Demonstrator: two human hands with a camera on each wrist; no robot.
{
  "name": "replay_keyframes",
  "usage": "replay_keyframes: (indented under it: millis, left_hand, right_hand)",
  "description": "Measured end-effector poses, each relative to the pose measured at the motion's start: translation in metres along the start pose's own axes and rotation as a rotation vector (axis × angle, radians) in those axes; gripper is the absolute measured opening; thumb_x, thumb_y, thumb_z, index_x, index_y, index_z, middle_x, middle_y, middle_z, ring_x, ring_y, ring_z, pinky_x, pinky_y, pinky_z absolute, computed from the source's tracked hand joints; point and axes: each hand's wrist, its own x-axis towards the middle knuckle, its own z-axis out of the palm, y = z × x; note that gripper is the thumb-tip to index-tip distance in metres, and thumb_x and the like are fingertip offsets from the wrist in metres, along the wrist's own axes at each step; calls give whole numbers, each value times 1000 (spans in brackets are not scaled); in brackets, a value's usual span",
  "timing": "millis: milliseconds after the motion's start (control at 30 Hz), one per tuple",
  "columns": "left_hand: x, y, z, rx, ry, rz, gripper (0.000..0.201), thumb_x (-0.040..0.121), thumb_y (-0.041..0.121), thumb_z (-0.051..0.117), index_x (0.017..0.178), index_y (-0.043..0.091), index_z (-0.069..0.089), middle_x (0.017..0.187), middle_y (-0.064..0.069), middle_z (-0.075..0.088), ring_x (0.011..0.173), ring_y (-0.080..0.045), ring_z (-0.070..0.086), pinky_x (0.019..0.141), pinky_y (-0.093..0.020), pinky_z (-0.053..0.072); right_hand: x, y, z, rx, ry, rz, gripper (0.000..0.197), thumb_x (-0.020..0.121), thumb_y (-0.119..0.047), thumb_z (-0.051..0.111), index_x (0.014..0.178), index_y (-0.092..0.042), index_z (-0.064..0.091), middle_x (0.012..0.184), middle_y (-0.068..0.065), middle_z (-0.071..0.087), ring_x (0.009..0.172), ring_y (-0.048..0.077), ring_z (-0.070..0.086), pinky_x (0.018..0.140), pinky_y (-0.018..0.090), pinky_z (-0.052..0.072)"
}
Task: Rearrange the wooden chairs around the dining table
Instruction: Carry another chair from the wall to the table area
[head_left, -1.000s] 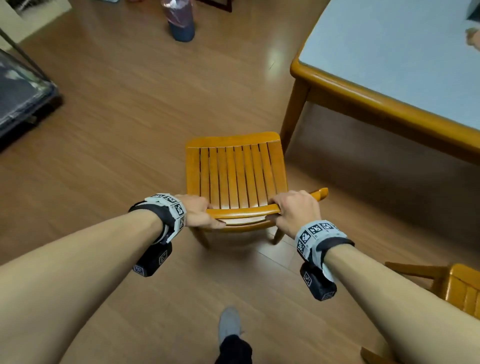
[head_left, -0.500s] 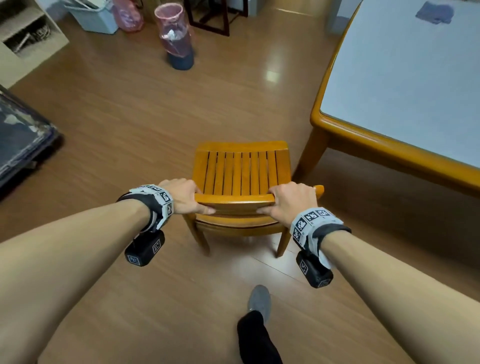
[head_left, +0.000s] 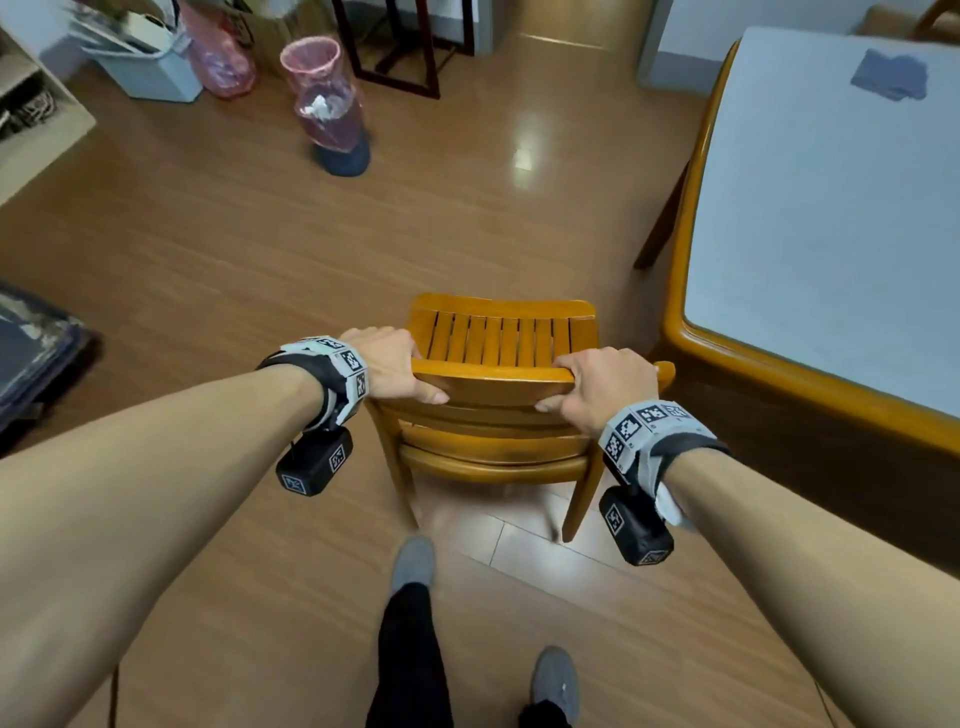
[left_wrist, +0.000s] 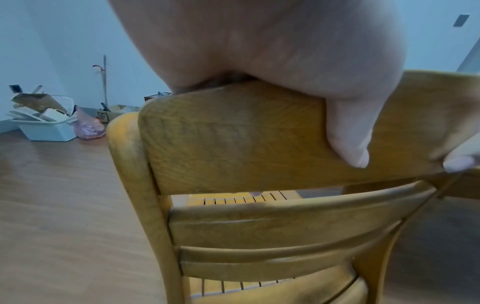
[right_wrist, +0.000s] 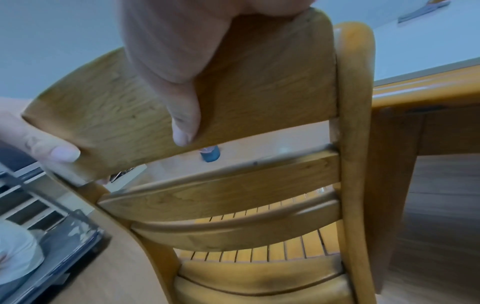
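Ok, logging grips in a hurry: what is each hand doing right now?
Left hand: closed, gripping the left end of the wooden chair's top rail.
Right hand: closed, gripping the right end of the same rail.

The slatted honey-coloured wooden chair (head_left: 501, 340) shows blurred rear legs in the head view, and its front legs are hidden beneath the seat. The left hand (head_left: 387, 364) and right hand (head_left: 605, 389) hide their fingertips behind the top rail. The white-topped wooden dining table (head_left: 680, 291) is cut off at the right edge.
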Motion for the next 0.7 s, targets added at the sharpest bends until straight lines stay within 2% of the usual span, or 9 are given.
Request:
replay_keyframes:
  millis: [100, 167, 267, 333, 367, 433, 533, 633, 700]
  left_hand:
    - [31, -19, -27, 7, 4, 36, 72, 70, 78, 59, 86, 9, 68, 80, -13, 68, 72, -31, 61, 69, -34, 42]
    - [54, -33, -44, 10, 4, 60, 67, 68, 80, 58, 70, 14, 60, 65, -7, 61, 66, -28, 57, 68, -34, 40]
    - [91, -56, -68, 35, 12, 105, 87, 67, 81, 58, 98, 0, 64, 72, -5, 64, 73, -31, 61, 76, -36, 47]
    - [115, -73, -83, 62, 3, 134, 91, 66, 83, 57, 105, 1, 63, 86, -7, 69, 80, -32, 63, 81, -38, 49]
    - [127, -81, -93, 82, -5, 147, 87, 65, 83, 57, 102, 4, 64, 92, -10, 69, 81, -32, 62, 80, -38, 48]
    - [154, -95, -115, 100, -2, 164, 73, 64, 83, 58, 87, 14, 63, 84, -10, 65, 74, -28, 57, 75, -36, 46]
    - [189, -114, -146, 113, 17, 192, 77, 61, 84, 59, 99, 18, 69, 90, -3, 69, 80, -27, 63, 73, -35, 45]
    - [214, -126, -174, 141, 13, 234, 62, 61, 83, 61, 73, 22, 62, 69, 0, 61, 67, -26, 58, 65, -32, 40]
    - [228, -126, -196, 136, 5, 251, 65, 63, 81, 62, 86, 20, 67, 75, -3, 62, 71, -28, 57, 68, -34, 40]
  right_hand:
    - [34, -10, -15, 51, -44, 74, 33, 77, -63, 66, 93, -34, 68, 76, -13, 66, 74, 16, 63, 67, 30, 52]
    - [59, -18, -22, 79, -56, 130, 36, 77, -62, 68, 101, -35, 69, 79, -13, 66, 75, 15, 62, 66, 29, 50]
    - [94, -32, -33, 81, -61, 225, 42, 75, -61, 71, 110, -38, 68, 83, -12, 65, 76, 15, 57, 67, 28, 44]
    - [118, -41, -36, 85, -66, 270, 47, 74, -62, 71, 114, -38, 67, 84, -12, 65, 77, 15, 58, 69, 28, 47]
    - [132, -45, -38, 88, -68, 287, 48, 74, -63, 70, 115, -38, 68, 85, -12, 66, 78, 16, 59, 71, 29, 49]
    - [161, -52, -43, 101, -67, 321, 52, 72, -66, 70, 115, -36, 68, 89, -10, 69, 82, 18, 63, 77, 34, 54]
    - [196, -62, -53, 114, -33, 377, 64, 69, -68, 71, 125, -36, 63, 104, -5, 71, 95, 24, 65, 86, 39, 54]
    - [222, -67, -59, 123, 11, 409, 61, 70, -68, 69, 123, -39, 63, 103, -7, 72, 93, 22, 66, 83, 37, 55]
    - [238, -67, -70, 147, 38, 419, 48, 72, -65, 70, 112, -39, 66, 93, -9, 72, 85, 21, 65, 77, 35, 54]
